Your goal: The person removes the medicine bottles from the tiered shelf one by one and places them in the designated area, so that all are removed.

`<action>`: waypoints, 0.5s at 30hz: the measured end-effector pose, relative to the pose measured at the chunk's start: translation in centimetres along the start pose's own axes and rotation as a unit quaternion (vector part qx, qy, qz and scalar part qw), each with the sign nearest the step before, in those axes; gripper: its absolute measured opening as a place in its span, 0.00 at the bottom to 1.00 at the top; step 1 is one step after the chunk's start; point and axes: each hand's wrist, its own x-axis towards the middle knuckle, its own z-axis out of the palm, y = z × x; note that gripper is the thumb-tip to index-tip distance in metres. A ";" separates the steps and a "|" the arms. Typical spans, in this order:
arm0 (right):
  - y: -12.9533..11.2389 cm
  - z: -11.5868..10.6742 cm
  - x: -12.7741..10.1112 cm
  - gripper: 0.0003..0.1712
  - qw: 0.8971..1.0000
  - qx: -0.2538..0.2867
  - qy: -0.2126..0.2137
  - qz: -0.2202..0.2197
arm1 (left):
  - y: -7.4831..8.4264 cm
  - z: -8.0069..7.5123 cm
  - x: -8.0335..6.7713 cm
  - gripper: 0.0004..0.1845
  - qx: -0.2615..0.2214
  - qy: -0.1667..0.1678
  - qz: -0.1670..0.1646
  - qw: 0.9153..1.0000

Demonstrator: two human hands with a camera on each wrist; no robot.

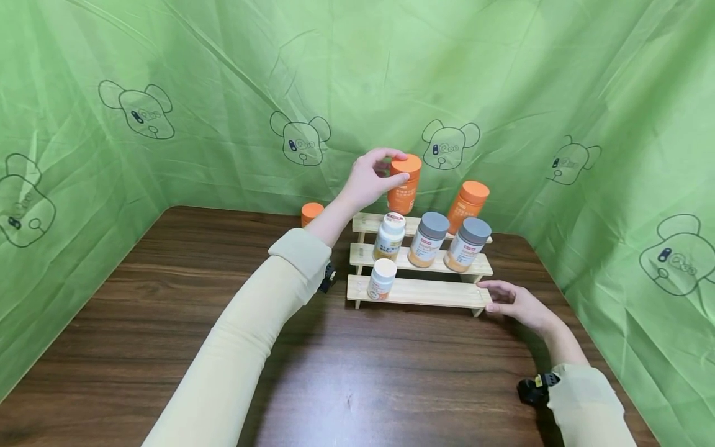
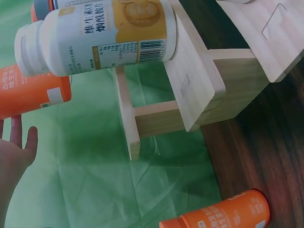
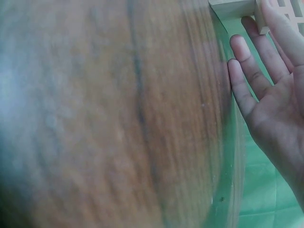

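wooden table (image 1: 167, 298) | left hand (image 1: 370, 180) raised, fingers gripping orange bottle (image 1: 404, 185) | right hand (image 1: 516, 303) flat, fingers straight

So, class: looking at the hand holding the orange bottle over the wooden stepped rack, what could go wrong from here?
1. The left hand grips the orange-capped orange bottle only near its cap; it might slip and knock over the white-capped bottle below.
2. The right hand merely touches the wooden three-step rack, so a bump could shift it.

The orange bottle (image 1: 404, 184) with an orange cap stands upright, its cap between the fingers (image 1: 385, 162) of the left hand, just above the wooden rack's (image 1: 424, 292) top step.
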 end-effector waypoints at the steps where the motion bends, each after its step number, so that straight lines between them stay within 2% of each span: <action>1: 0.0 0.0 0.0 0.30 1.000 0.001 0.000 0.001 | 0.1 -0.1 -0.1 0.18 -0.001 0.000 0.000 1.000; 15: -0.3 0.1 0.0 0.30 1.000 0.001 -0.004 -0.003 | 1.6 -1.8 -0.8 0.17 -0.002 0.003 0.002 1.000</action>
